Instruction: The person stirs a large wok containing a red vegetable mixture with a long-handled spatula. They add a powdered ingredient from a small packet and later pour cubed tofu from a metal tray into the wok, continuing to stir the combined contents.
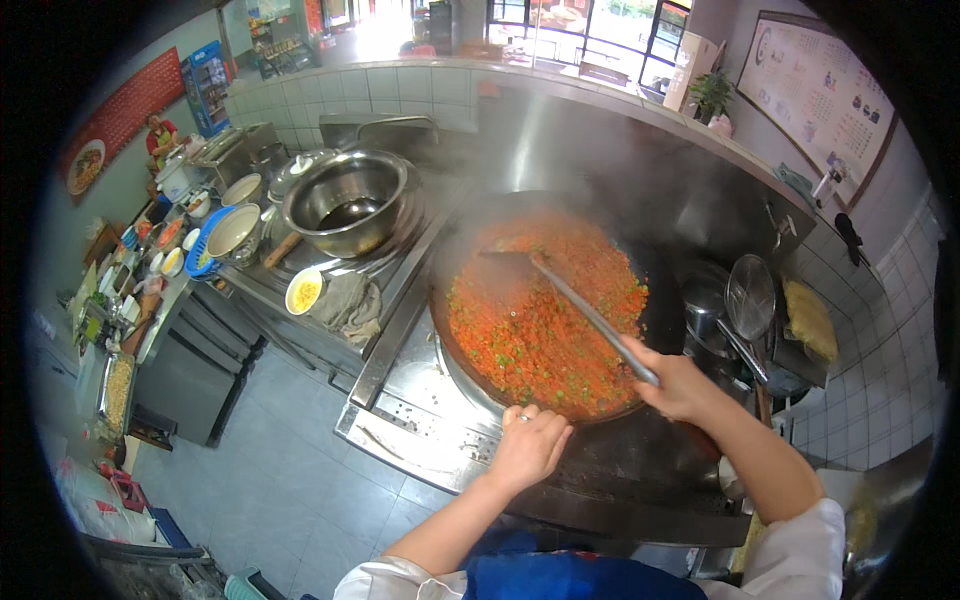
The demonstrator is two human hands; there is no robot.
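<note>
A large wok [667, 292] sits on the stove before me, filled with chopped orange-red food and green bits [547, 330]. Steam rises over its far left side. My right hand [679, 382] grips the handle end of a long metal cooking spatula or ladle [592, 319]. The tool's head [506, 259] rests in the food, blurred by steam, so its exact shape is unclear. At the near rim of the wok, my left hand [529, 446] is curled over the edge, apparently holding it; a ring shows on one finger. What its fingertips grasp is hidden.
Left of the wok stand a big steel basin [345, 240] with dark liquid, a grey cloth [347, 307] and a bowl of yellow food [305, 291]. Strainers [750, 296] and pots [705, 296] crowd the right. A person [160, 139] stands at the far left behind a counter.
</note>
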